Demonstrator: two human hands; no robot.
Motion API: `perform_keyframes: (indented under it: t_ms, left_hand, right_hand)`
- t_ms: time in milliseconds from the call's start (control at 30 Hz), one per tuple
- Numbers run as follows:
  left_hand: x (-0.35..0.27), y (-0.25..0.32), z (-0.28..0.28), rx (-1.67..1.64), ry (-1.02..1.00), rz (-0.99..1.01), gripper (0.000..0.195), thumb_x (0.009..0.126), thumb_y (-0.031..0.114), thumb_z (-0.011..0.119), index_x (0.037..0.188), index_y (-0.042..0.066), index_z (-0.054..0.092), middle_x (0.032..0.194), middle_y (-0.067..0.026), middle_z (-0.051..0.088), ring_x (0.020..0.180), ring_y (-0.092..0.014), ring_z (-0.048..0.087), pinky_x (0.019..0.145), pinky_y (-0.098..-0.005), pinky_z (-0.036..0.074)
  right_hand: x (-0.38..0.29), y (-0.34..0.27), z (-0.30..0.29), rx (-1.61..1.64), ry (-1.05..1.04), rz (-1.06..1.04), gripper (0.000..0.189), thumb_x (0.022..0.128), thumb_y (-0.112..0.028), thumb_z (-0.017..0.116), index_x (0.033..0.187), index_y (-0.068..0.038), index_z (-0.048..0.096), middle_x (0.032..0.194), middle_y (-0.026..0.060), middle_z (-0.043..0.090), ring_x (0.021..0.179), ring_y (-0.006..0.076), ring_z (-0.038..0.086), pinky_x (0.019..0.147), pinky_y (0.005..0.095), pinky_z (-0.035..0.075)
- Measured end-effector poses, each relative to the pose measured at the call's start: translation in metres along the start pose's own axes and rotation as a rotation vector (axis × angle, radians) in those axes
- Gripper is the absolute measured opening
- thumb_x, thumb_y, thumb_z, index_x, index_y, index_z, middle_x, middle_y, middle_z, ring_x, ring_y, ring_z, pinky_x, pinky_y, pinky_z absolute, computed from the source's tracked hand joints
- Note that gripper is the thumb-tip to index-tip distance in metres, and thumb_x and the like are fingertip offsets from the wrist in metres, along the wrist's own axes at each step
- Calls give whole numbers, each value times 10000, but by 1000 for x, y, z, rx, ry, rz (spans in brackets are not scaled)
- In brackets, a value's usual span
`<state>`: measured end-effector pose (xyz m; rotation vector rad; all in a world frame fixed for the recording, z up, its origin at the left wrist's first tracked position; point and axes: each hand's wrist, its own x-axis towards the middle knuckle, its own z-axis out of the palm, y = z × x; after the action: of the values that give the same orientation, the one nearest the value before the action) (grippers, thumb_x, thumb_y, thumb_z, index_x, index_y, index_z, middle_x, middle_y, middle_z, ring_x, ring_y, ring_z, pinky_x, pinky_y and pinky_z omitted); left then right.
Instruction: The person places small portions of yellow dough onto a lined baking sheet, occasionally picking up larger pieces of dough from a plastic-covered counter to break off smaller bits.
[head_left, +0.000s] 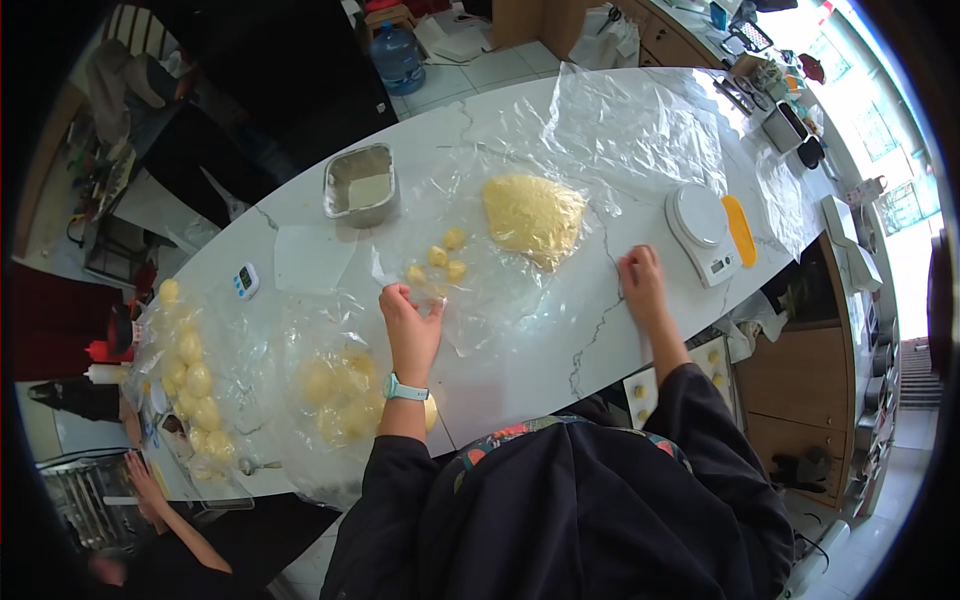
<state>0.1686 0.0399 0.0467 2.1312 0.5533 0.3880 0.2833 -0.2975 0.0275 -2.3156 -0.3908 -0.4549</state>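
My left hand (411, 322), with a pale-banded watch on its wrist, is at the near edge of a clear plastic sheet (480, 315). Its fingers are curled and the thumb stands apart; whether they pinch the film is unclear. Just beyond it lie several small yellow dough balls (437, 256) on or under the film. A large flattened slab of yellow dough (534, 217) lies further back, with plastic over it. My right hand (642, 283) rests on the marble-look table (555, 360) to the right of the slab, fingers curled, nothing visible in it.
A white digital kitchen scale (701, 229) stands right of my right hand, beside a yellow dough scraper (739, 231). Metal loaf tin (361, 184) and timer (246, 280) stand left. Plastic covers larger dough balls (345, 394) and more (196, 379). A co-worker's hands (146, 480) are at far left.
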Motion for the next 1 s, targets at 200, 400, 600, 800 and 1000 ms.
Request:
perform_keyframes:
  t_ms: [200, 400, 600, 800, 1000]
  left_hand:
    - [8, -5, 2, 84, 2, 57, 502, 738, 92, 746, 1124, 10, 435, 1090, -173, 530, 967, -338, 523, 834, -411, 441]
    - [19, 9, 12, 68, -54, 172, 565, 727, -9, 683, 1220, 23, 409, 1150, -176, 520, 1011, -348, 520, 870, -407, 442]
    - [24, 3, 26, 125, 133, 232, 697, 713, -18, 672, 1310, 11, 313, 1168, -254, 436, 1091, -396, 451, 808, -393, 475]
    - [47, -12, 23, 56, -67, 17, 673, 727, -13, 669, 1307, 57, 334, 1092, -227, 529, 874, -346, 590, 749, -346, 495]
    - [48, -48, 7, -344, -76, -142, 699, 708, -63, 651, 1309, 110, 339, 1000, -144, 565, 773, -184, 618, 682, -300, 495]
  right_hand:
    - [-51, -9, -17, 174, -112, -62, 127, 816, -10, 609, 805, -9, 482, 804, 147, 504, 718, 312, 532, 642, 393, 441]
    - [3, 5, 12, 62, 19, -46, 75, 845, -4, 563, 849, -5, 488, 841, 156, 495, 727, 315, 504, 639, 359, 428]
    - [-54, -5, -26, 229, -169, -25, 88, 829, -22, 564, 855, -2, 483, 856, 177, 506, 768, 375, 527, 699, 399, 450]
    - [-7, 9, -1, 134, -6, -5, 81, 835, -17, 560, 853, -3, 483, 881, 159, 497, 813, 340, 518, 725, 371, 442]
    - [-57, -24, -29, 267, 87, 105, 235, 806, -12, 571, 1034, -52, 532, 979, 119, 570, 879, 287, 572, 791, 351, 473]
